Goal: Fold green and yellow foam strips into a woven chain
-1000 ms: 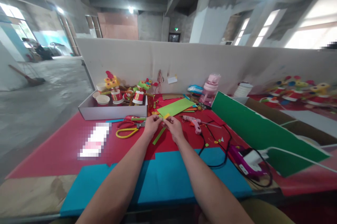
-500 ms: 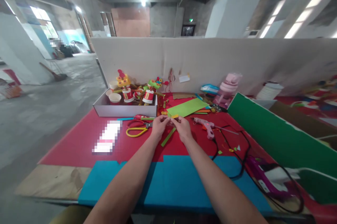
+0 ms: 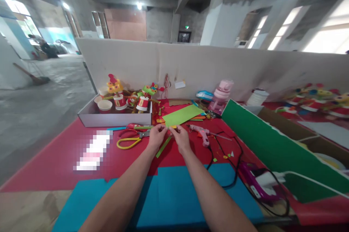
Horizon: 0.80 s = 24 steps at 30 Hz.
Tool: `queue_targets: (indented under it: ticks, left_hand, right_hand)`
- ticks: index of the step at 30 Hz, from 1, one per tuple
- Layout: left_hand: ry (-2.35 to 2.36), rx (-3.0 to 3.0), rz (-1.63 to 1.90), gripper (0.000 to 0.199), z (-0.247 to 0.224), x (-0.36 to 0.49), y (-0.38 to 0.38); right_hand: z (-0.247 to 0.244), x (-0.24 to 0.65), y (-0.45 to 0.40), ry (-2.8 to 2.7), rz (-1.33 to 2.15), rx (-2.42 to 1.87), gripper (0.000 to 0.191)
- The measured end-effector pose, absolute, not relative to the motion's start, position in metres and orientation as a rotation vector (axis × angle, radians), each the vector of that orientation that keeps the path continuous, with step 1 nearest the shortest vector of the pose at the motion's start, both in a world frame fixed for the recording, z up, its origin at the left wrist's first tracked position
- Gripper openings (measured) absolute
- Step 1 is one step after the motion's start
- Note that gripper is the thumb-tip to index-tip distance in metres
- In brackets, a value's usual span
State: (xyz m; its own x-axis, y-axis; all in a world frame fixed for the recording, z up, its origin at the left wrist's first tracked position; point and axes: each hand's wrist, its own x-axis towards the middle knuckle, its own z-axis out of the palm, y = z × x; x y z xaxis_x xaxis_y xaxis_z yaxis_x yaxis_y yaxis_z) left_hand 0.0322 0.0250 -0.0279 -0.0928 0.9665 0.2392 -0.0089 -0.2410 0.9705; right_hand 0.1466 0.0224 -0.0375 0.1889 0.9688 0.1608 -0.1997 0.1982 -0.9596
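Above the red tabletop my left hand and my right hand face each other, fingertips nearly touching. Both pinch a narrow paper strip: its yellow part shows at my right fingertips, and a green length hangs down between the hands. How the two colours join is hidden by my fingers. Left of my left hand lie scissors with red and yellow handles. A pink glue gun rests to the right of my right hand, and a light-green paper sheet lies behind both hands.
A white tray with paper-cup figures stands back left. On the right are a green-sided box, a purple power strip and black cables. Blue sheets cover the near edge. A pale partition closes the back.
The view has turned to the right, so the tabletop things appear shifted left. Both hands keep their pinch on the paper strip, with little change between them.
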Motion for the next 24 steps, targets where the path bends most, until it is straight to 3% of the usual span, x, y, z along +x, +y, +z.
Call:
queue_targets:
  ticks: [11,14,24]
  left_hand:
    - [1.050,1.213,1.490,0.027,-0.027,0.025,0.023]
    - [0.999,1.167,1.493,0.030,-0.028,0.025,0.023]
    - [0.927,1.162,1.418,0.032,-0.029,0.023,0.021]
  right_hand:
    - [-0.021,0.157,0.015,-0.847,0.975,-1.032,0.037]
    - [-0.024,0.147,0.013,-0.922,1.102,-1.036,0.038]
    - [-0.029,0.138,0.018,-1.084,1.038,-1.037,0.030]
